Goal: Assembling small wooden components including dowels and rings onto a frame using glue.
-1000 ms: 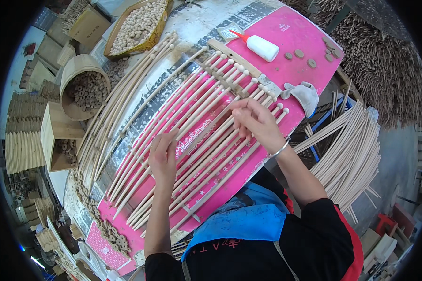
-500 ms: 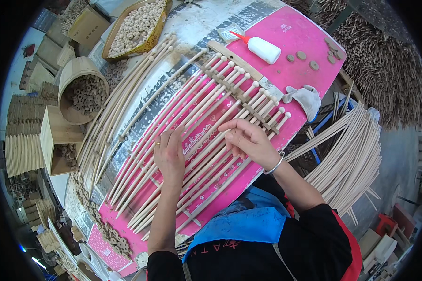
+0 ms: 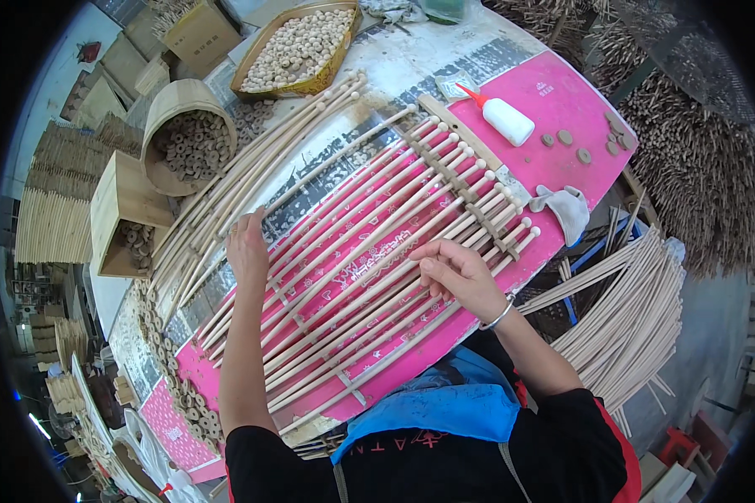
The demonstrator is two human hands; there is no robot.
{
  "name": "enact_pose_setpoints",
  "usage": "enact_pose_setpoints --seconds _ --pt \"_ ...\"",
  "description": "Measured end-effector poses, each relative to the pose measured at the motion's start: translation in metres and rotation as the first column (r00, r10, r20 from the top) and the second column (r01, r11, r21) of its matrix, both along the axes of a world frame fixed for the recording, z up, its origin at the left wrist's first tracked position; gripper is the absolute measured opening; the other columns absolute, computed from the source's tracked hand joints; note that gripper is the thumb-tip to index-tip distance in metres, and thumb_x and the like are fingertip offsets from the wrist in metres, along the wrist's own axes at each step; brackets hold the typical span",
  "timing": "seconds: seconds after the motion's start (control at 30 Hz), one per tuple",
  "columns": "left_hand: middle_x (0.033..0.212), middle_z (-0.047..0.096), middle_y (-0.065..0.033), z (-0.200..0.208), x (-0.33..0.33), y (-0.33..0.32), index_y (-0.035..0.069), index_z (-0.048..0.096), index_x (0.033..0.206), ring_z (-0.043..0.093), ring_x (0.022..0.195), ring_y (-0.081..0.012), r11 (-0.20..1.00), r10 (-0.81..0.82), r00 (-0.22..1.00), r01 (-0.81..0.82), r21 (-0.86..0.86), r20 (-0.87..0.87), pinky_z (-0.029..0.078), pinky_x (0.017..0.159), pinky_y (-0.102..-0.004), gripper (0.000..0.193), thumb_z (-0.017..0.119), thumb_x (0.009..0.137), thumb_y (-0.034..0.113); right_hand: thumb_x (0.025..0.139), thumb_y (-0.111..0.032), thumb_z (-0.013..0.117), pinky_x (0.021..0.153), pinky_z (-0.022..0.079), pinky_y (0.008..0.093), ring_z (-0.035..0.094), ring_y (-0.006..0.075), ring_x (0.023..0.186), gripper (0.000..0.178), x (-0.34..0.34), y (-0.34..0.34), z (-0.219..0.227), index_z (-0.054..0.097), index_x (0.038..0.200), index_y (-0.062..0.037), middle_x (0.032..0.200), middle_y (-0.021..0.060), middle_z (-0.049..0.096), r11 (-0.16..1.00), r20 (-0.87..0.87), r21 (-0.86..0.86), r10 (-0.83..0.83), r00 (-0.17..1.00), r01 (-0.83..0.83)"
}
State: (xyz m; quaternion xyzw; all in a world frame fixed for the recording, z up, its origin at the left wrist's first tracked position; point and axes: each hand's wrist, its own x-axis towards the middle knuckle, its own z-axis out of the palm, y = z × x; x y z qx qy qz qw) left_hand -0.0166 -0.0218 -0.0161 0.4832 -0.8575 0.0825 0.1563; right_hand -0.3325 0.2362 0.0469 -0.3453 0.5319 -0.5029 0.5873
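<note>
My left hand [image 3: 247, 249] is at the left side of the table, fingers bent and closed at the lower end of a single ball-tipped wooden stick [image 3: 340, 157]; its fingertips are partly hidden. My right hand [image 3: 455, 275] hovers above the near part of a row of sticks, fingers curled and thumb close to the index finger; anything inside them is hidden. Those sticks [image 3: 377, 243] lie side by side on a pink printed mat [image 3: 377, 407], their round wooden balls [image 3: 481, 163] toward the upper right. A slotted wooden rack [image 3: 449, 175] spaces them below the balls.
White glue bottle [image 3: 508, 122] with red tip, brown discs [image 3: 564, 137] and a white glove [image 3: 564, 210] lie on the right. Further left are a yellow tray [image 3: 256, 74] of balls, a tipped wooden bucket [image 3: 155, 138] of rings and a wooden box [image 3: 119, 210]. Bundled sticks [image 3: 629, 310] stand at right.
My left hand has moved left, from over the row of sticks to the separate stick's lower end. My right hand keeps its curled pose. The whole view has shifted, moving the table rightward and down.
</note>
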Motion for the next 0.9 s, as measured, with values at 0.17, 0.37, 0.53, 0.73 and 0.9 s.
enact_pose_setpoints --seconds 0.17,0.37,0.53,0.73,0.9 --pt "0.106 0.068 -0.0126 0.003 0.011 -0.001 0.009 0.071 0.120 0.066 0.103 -0.0353 0.998 -0.061 0.994 0.062 0.009 -0.094 0.051 0.089 -0.0473 0.035 0.057 0.089 0.001 0.106 -0.023 0.060 0.057 0.048 0.0188 0.061 0.0032 0.069 0.025 0.017 -0.012 -0.005 0.066 0.120 -0.0038 0.082 -0.0002 0.065 0.996 -0.044 -0.055 0.062 0.997 -0.065" --pt "0.101 0.062 -0.0123 0.070 0.027 0.063 0.003 0.071 0.117 0.062 0.093 -0.0336 0.981 -0.168 0.970 0.148 -0.122 -0.175 0.053 0.079 -0.0424 0.039 0.060 0.082 -0.009 0.106 -0.025 0.061 0.058 0.047 0.0187 0.059 0.0025 0.070 0.032 0.043 -0.055 -0.004 0.065 0.128 -0.0022 0.084 -0.0014 0.064 0.984 -0.063 -0.129 0.119 0.991 -0.126" --pt "0.098 0.063 -0.0115 0.105 0.043 0.150 0.003 0.073 0.118 0.062 0.092 -0.0303 0.985 -0.168 0.972 0.161 -0.059 -0.164 0.054 0.077 -0.0410 0.036 0.063 0.084 -0.007 0.105 -0.036 0.064 0.062 0.050 0.0204 0.062 0.0038 0.072 0.027 0.066 -0.098 -0.012 0.068 0.109 -0.0101 0.085 -0.0038 0.066 0.988 0.405 0.015 -0.149 0.902 0.156" --pt "0.104 0.067 -0.0140 0.109 0.079 0.209 0.002 0.066 0.132 0.067 0.087 -0.0235 0.922 0.056 0.867 0.145 0.359 -0.495 0.057 0.073 -0.0366 0.043 0.070 0.089 -0.002 0.100 -0.040 0.069 0.055 0.054 0.0232 0.064 0.0099 0.056 0.038 0.080 -0.081 -0.015 0.070 0.086 -0.0054 0.073 0.0020 0.067 0.974 0.345 -0.061 -0.185 0.920 0.219" --pt "0.096 0.065 -0.0112 0.102 0.068 0.221 0.003 0.065 0.135 0.066 0.085 -0.0208 0.885 0.076 0.811 0.214 0.414 -0.580 0.055 0.076 -0.0333 0.042 0.068 0.093 -0.001 0.102 -0.035 0.067 0.064 0.058 0.0236 0.065 0.0076 0.066 0.030 0.111 -0.065 -0.017 0.071 0.094 -0.0061 0.079 0.0006 0.068 0.994 0.317 -0.090 -0.034 0.948 0.066"
